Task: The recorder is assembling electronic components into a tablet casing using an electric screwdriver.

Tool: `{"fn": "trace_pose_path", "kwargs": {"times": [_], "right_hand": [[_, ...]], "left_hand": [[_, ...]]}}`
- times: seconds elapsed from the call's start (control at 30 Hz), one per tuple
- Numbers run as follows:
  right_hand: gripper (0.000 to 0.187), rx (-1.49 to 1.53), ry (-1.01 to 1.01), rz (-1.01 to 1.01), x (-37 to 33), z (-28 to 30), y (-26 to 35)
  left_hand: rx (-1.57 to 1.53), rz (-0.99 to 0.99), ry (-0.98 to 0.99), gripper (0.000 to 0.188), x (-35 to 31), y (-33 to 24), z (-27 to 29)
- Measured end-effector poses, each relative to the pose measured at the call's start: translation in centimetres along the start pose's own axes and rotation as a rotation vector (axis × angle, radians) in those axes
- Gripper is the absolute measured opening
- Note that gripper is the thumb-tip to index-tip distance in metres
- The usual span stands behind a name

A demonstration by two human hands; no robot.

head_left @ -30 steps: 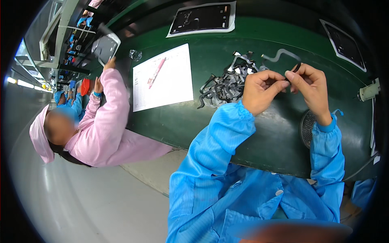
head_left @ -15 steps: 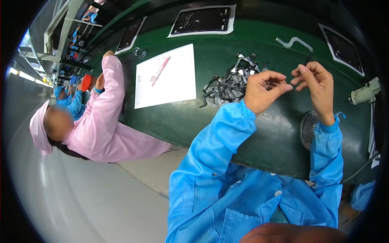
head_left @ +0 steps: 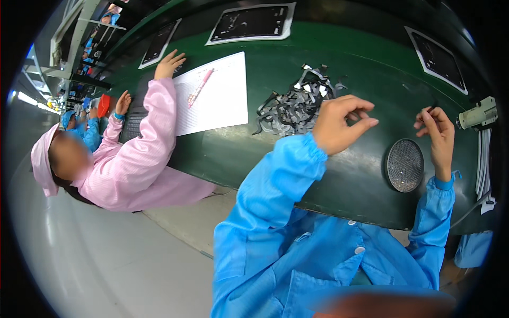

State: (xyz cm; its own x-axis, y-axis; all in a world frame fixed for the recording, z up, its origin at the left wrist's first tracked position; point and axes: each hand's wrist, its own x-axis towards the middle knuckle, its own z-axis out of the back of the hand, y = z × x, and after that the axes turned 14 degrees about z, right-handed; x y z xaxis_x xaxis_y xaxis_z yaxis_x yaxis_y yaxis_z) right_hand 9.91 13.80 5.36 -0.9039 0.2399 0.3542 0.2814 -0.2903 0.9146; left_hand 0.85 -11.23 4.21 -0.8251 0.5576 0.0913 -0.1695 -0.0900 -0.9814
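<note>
Strips (head_left: 291, 108) lay heaped and tangled on the green bench (head_left: 344, 180), just beside the left hand (head_left: 342, 123). That hand was half curled, thumb and forefinger apart, nothing seen between them. Right hand (head_left: 440, 137), above the dish (head_left: 404, 165): fingers narrowly bent, a dark bit (head_left: 434, 105) at the tips; could not tell whether pinched. Strips looked thin, probably light, bendy, quick to snag or crease. Best hold, I judged: a gentle pinch on a flat stretch.
</note>
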Motion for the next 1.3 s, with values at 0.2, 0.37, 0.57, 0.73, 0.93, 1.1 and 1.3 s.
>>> {"fn": "trace_pose_path", "kwargs": {"times": [0.2,0.37,0.57,0.73,0.93,1.1,1.3], "right_hand": [[0.02,-0.004,-0.168,-0.002,-2.7,2.9,-1.1],[0.014,0.019,-0.162,0.05,-3.3,3.6,-2.6],[0.021,-0.017,-0.163,0.126,-3.7,4.0,-2.2],[0.021,0.02,-0.16,0.107,-3.7,3.6,-2.2],[0.016,-0.053,-0.145,0.148,-2.9,4.2,-4.5],[0.018,-0.183,-0.239,0.095,-4.0,6.0,-8.2],[0.022,-0.273,-0.192,-0.07,-3.0,5.0,-10.4]], "left_hand": [[0.588,-0.104,-0.377,0.042,-7.0,0.8,4.0],[0.922,0.489,-0.502,0.095,-12.1,2.9,4.1],[1.16,0.617,-0.465,0.096,-8.2,3.4,2.9],[1.087,0.516,-0.471,0.098,-5.2,3.8,4.2],[1.189,-0.055,-0.13,0.073,-1.0,0.5,0.5],[1.239,-0.201,-0.029,0.048,2.4,3.5,-0.7],[1.332,-0.096,-0.094,0.044,2.9,3.1,2.3]]}}
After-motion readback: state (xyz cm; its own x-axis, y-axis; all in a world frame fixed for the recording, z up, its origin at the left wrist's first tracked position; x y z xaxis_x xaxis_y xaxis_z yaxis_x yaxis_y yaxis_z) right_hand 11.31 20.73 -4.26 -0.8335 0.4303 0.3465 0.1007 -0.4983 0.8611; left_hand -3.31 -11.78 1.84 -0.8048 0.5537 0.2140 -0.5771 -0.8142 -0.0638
